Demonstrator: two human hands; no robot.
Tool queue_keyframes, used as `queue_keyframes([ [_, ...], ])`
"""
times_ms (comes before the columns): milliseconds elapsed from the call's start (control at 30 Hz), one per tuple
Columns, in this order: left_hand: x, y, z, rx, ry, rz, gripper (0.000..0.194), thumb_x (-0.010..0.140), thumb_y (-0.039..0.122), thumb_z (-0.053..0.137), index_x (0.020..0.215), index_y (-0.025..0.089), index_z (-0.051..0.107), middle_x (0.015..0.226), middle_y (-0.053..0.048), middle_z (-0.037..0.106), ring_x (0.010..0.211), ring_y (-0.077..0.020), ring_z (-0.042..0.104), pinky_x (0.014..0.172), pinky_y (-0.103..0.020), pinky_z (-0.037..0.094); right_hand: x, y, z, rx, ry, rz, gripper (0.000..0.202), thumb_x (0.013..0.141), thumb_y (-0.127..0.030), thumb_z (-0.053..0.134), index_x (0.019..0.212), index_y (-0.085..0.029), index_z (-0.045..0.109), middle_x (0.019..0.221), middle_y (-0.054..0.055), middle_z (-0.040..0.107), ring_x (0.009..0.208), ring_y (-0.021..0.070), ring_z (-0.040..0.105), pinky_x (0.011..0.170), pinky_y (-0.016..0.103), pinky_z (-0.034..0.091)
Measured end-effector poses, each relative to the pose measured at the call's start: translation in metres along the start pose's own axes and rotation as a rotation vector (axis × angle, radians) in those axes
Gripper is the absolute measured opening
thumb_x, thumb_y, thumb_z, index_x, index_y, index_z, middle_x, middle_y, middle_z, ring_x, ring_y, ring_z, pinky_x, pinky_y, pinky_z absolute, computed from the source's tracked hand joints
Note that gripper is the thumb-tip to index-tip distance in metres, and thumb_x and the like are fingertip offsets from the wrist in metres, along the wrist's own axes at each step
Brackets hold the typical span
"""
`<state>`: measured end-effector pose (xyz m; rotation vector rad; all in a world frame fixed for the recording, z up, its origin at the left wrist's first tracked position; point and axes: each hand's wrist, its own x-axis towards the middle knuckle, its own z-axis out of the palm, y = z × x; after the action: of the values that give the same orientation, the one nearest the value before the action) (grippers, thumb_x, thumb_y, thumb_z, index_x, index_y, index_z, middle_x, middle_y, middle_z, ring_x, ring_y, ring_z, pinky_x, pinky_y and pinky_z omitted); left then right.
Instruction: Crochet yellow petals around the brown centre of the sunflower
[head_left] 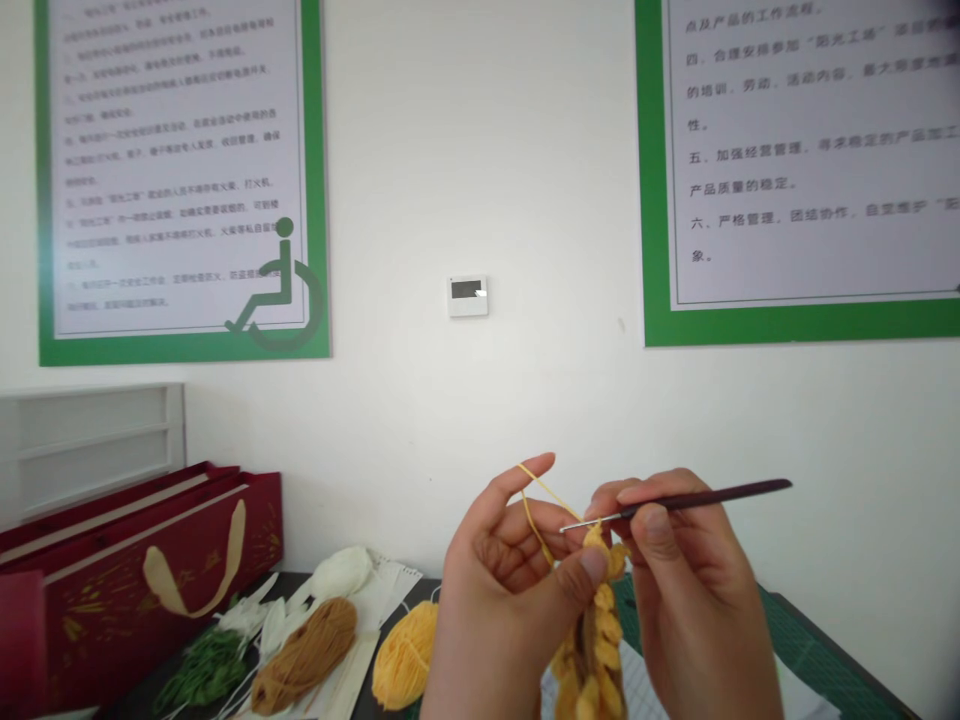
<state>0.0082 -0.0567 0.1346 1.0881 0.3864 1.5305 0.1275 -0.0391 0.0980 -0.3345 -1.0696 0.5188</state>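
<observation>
- Low in front of the white wall (480, 400), over the table (292, 582), my two hands are raised close together, the yellow crochet piece (606, 630) between them.
- My left hand (499, 585) pinches that piece narrowly near its top, the thumb pressed on it; the rest hangs down, its leaf-like bumps running out past the lower edge of my view.
- Over my raised left index finger passes a yellow strand (553, 488), one length of it slanting to the top of the piece.
- My right hand (686, 575) holds the crochet hook (727, 494) like a pen, thumb and fingers tight on its dark handle, which slopes up to the right.
- The hook's thin metal end crosses the top of the piece and points left; I cannot tell whether it runs through a loop.
- Just beside my left wrist is a yellow yarn ball (403, 660); farther left lie a brown skein (306, 655), white yarn (341, 572) and a green bundle (202, 668).
- Beyond those, a red gift bag (90, 630) with a cream handle lies at my left.
- Under and beside my right forearm show a green mat (814, 640) and some paper (637, 688).
</observation>
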Motion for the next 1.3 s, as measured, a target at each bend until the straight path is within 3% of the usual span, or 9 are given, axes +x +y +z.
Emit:
queue_keyframes([
  [267, 0.0022, -0.0005, -0.0042, 0.025, 0.011, -0.011, 0.059, 0.061, 0.006, 0.095, 0.116, 0.014, 0.075, 0.064, 0.003, 0.072, 0.06, -0.0108, 0.067, 0.062, -0.02, 0.055, 0.0031, -0.0016, 0.0019, 0.006, 0.016, -0.018, 0.011, 0.094, -0.037, 0.073, 0.092, -0.026, 0.071, 0.086, 0.002, 0.069, 0.082, 0.0163, 0.066, 0.072, 0.027, 0.055],
  [567, 0.0004, 0.0043, -0.0038, 0.075, -0.014, 0.001, 0.063, 0.067, 0.008, 0.091, 0.126, 0.013, 0.068, 0.072, -0.002, 0.076, 0.066, -0.0122, 0.067, 0.065, -0.021, 0.053, 0.0048, -0.0027, -0.0013, -0.008, -0.019, -0.03, 0.012, 0.096, -0.038, 0.071, 0.092, -0.027, 0.069, 0.082, 0.001, 0.069, 0.081, 0.0171, 0.065, 0.07, 0.028, 0.054],
  [867, 0.0005, 0.004, -0.005, 0.127, 0.007, 0.048, 0.058, 0.067, 0.007, 0.09, 0.121, 0.016, 0.07, 0.072, 0.001, 0.074, 0.061, -0.0104, 0.062, 0.058, -0.02, 0.048, 0.0069, -0.0051, -0.0047, -0.078, -0.076, -0.085, 0.011, 0.099, -0.037, 0.067, 0.094, -0.027, 0.07, 0.083, 0.001, 0.071, 0.08, 0.016, 0.066, 0.072, 0.027, 0.053],
  [1100, 0.0007, 0.0042, -0.0053, 0.139, 0.016, 0.054, 0.069, 0.065, 0.008, 0.091, 0.129, 0.016, 0.065, 0.069, 0.002, 0.073, 0.066, -0.0133, 0.065, 0.063, -0.023, 0.05, 0.0096, -0.0057, -0.0042, -0.103, -0.103, -0.117, 0.009, 0.1, -0.034, 0.067, 0.096, -0.027, 0.071, 0.085, 0.002, 0.072, 0.081, 0.016, 0.068, 0.073, 0.027, 0.053],
  [1300, 0.0006, 0.0034, -0.0041, 0.196, 0.03, 0.09, 0.065, 0.071, 0.011, 0.087, 0.131, 0.017, 0.062, 0.071, 0.002, 0.072, 0.069, -0.0142, 0.066, 0.065, -0.024, 0.05, 0.0086, -0.006, -0.002, -0.064, -0.118, -0.095, 0.009, 0.101, -0.032, 0.064, 0.098, -0.027, 0.07, 0.085, 0.002, 0.073, 0.076, 0.0144, 0.065, 0.07, 0.027, 0.052],
])
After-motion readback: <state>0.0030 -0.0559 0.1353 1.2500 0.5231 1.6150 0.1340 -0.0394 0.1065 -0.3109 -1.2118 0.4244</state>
